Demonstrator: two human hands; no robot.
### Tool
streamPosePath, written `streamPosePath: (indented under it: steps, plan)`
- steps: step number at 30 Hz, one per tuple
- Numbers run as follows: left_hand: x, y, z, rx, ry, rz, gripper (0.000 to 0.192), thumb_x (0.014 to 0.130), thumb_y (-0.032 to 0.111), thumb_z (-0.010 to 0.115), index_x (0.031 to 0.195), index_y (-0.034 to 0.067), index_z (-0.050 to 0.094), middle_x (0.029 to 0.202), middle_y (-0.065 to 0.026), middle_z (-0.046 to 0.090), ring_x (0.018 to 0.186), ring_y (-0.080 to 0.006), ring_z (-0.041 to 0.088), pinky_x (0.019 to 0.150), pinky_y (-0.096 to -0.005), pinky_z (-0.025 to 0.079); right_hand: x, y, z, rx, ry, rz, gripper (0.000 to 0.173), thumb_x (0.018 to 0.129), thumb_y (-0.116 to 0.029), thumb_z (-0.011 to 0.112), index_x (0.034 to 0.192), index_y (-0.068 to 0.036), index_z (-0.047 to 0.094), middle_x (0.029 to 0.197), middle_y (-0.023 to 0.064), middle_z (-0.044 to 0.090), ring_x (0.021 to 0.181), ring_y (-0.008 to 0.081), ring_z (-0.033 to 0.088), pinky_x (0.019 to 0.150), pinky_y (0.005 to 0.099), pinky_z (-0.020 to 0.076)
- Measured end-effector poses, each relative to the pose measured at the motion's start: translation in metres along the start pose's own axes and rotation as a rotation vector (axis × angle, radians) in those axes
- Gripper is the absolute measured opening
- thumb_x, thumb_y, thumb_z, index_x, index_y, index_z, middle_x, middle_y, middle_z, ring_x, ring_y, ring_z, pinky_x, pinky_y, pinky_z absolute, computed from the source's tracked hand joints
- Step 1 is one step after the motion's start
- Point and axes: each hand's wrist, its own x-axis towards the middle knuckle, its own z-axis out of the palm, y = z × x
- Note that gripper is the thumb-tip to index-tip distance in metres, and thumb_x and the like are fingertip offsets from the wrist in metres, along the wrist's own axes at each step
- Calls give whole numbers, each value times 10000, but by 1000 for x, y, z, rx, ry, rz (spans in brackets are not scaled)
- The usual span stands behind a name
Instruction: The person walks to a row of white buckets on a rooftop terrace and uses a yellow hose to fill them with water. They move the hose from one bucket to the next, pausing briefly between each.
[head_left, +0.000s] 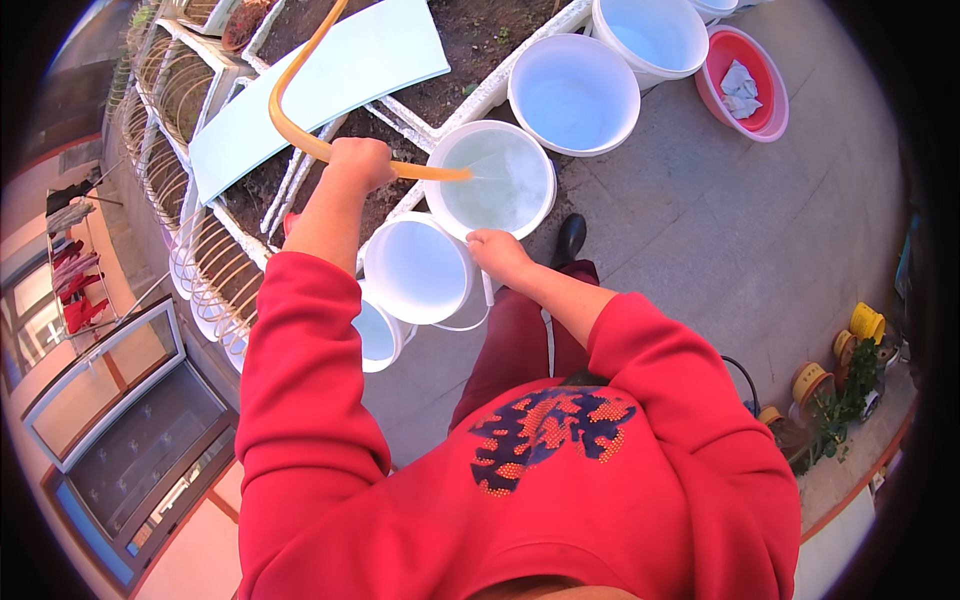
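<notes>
My left hand (364, 161) is closed around an orange-yellow hose (431, 172). The hose's end hangs over a white plastic bucket (551, 196), and a thin stream of water runs from it. Cloudy water (491, 199) stands inside this bucket. My right hand (499, 256) grips the bucket's near rim. Directly below it is another white bucket (418, 268) with its wire handle hanging down, and part of a third (375, 330) shows past that. Beyond the hose stands a wide white bucket (574, 94) with a bluish inside.
Soil-filled planter boxes (480, 90) with white edges run along the bucket row. A pale board (352, 67) lies across them. Another white bucket (652, 34) and a pink basin (780, 112), with a red basin and cloths inside, are farther off. Flowerpots (812, 384) stand at right.
</notes>
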Motion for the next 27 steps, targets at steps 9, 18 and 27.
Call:
streamPosePath:
  steps: [9, 18, 27]
  plan:
    - [0, -5, -5, 5, -27, 14, 376, 863, 445, 651, 1092, 159, 738, 1050, -60, 728, 1013, -234, 690, 871, -389, 524, 24, -28, 26, 32, 50, -90, 358, 907, -189, 493, 1178, -16, 650, 1149, 205, 664, 1099, 362, 610, 958, 423, 465]
    - [1, -21, 4, -16, 35, 50, 382, 849, 473, 653, 990, 133, 754, 967, -92, 732, 953, -263, 699, 818, -397, 537, 45, -56, 34, -64, 74, -132, 393, 927, -179, 525, 1264, 8, 600, 1243, 221, 618, 1167, 349, 582, 1009, 405, 435]
    - [-2, -38, -1, -20, 48, 30, 377, 837, 473, 655, 985, 141, 756, 965, -80, 732, 943, -265, 698, 812, -396, 537, 41, -39, 55, -27, 76, -124, 373, 924, -200, 518, 1227, -12, 628, 1222, 199, 640, 1157, 350, 593, 1003, 410, 450]
